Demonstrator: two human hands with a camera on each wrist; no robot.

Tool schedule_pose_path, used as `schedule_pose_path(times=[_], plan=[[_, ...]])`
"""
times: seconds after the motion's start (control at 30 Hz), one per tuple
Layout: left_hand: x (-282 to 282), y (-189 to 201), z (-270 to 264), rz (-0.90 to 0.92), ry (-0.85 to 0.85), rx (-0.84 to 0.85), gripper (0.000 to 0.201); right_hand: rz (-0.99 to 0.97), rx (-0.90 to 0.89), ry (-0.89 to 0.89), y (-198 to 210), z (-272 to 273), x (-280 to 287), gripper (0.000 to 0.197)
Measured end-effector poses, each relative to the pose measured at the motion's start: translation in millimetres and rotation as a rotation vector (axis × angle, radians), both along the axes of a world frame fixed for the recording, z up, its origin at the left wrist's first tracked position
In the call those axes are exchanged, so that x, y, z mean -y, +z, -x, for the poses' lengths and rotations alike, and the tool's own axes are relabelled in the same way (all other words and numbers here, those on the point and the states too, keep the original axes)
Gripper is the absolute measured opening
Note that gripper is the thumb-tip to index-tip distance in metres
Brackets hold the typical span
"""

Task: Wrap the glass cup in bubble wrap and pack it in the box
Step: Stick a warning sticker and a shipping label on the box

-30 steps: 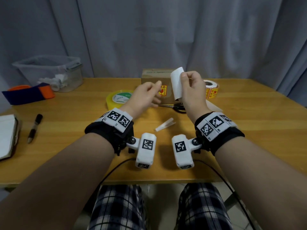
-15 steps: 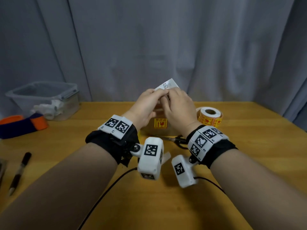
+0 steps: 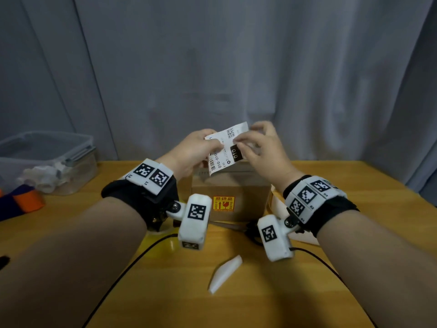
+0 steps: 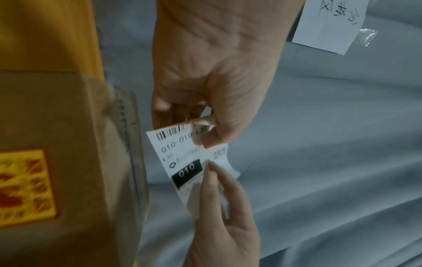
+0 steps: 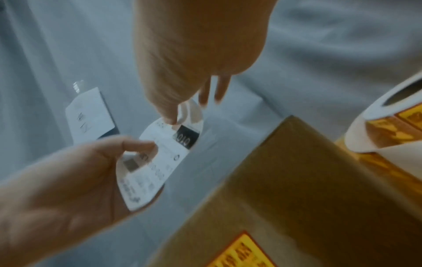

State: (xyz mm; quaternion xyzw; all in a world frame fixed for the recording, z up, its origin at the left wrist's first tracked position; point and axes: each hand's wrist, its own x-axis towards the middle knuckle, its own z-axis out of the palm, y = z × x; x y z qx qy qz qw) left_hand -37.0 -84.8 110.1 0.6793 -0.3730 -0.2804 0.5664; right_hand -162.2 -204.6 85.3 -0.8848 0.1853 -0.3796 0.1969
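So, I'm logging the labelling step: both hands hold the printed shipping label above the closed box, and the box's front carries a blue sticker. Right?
Not quite: the sticker is yellow and red, not blue, as the head view shows. Otherwise yes: left hand and right hand pinch the label above the closed box.

White label (image 3: pixel 226 147) (black barcode), brown box (image 3: pixel 238 197), yellow sticker (image 3: pixel 223 204)

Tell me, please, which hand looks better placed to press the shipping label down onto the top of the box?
Probably the right hand: it pinches the shipping label at the edge directly above the box. The left hand pinches the opposite edge, out past the box's left side.
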Motion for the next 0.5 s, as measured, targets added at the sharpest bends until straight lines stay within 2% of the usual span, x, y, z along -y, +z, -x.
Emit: schedule_pose_path(times=[0.13,0.2,0.27,0.4,0.5], plan=[[5,6,-12,0.012,-0.016,-0.015,0.025,-0.264,0.104,0.038,6,-8,11,0.016],[8,5,-17,0.057,0.039,-0.055,0.026,-0.427,0.115,0.04,7,-10,12,0.016],[11,0,-21,0.05,0.112,-0.014,0.022,-0.524,0.095,0.045,5,-13,12,0.017],[14,-13,-27,-0.007,0.235,0.127,0.01,-0.559,0.074,0.035,1,-19,10,0.019],[15,-22,-29,-0.011,0.25,0.151,0.018,-0.557,0.009,-0.006,-4,-21,10,0.02]])
